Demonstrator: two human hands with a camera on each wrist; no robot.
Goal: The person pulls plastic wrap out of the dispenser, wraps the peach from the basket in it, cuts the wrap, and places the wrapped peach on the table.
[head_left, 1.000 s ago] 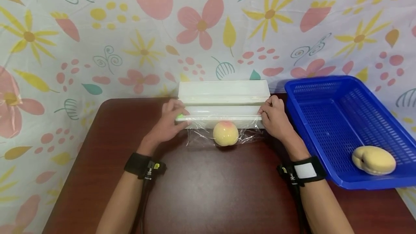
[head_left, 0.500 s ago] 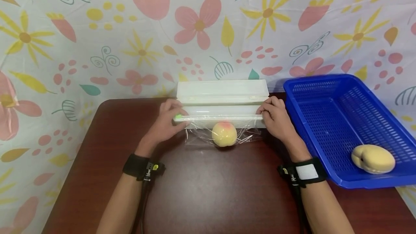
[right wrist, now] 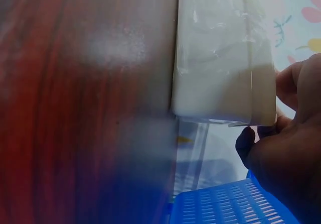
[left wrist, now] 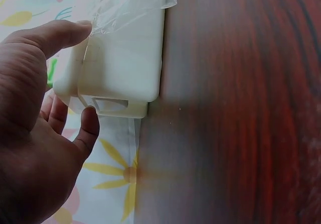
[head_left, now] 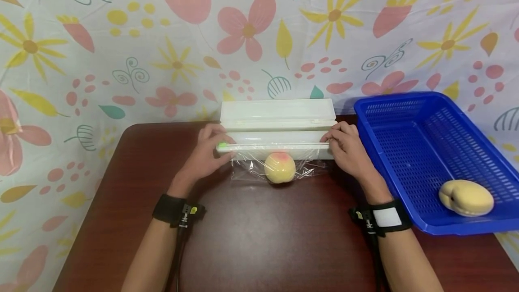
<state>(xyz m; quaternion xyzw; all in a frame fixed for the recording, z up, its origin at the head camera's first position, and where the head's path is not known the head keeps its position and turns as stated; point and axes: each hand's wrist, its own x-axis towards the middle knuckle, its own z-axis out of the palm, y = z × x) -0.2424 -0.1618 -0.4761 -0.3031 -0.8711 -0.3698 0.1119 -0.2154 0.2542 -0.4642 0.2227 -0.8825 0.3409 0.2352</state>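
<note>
A white cling film dispenser (head_left: 245, 152) lies across the far side of the table, its lid (head_left: 277, 111) tipped back. Clear film (head_left: 246, 171) comes out over its front, with a yellow-pink peach (head_left: 279, 168) at that film in front of the box. My left hand (head_left: 206, 153) grips the left end, thumb over the front edge and fingers at the end face, beside a green slider (head_left: 222, 144). At the opposite end my right hand (head_left: 348, 148) holds the corner with bent fingers. In the right wrist view, the dispenser (right wrist: 220, 68) partly hides those fingertips.
A blue perforated basket (head_left: 387, 179) stands on the right, close beside my right forearm, holding a pale yellow, creased fruit (head_left: 468, 198). Behind the dark wooden table (head_left: 263, 238) hangs a flowered cloth (head_left: 182, 48). Cables run from both wristbands.
My right wrist has shifted slightly to the right. Both hands stay at the dispenser's ends, and the peach keeps its place in front of it.
</note>
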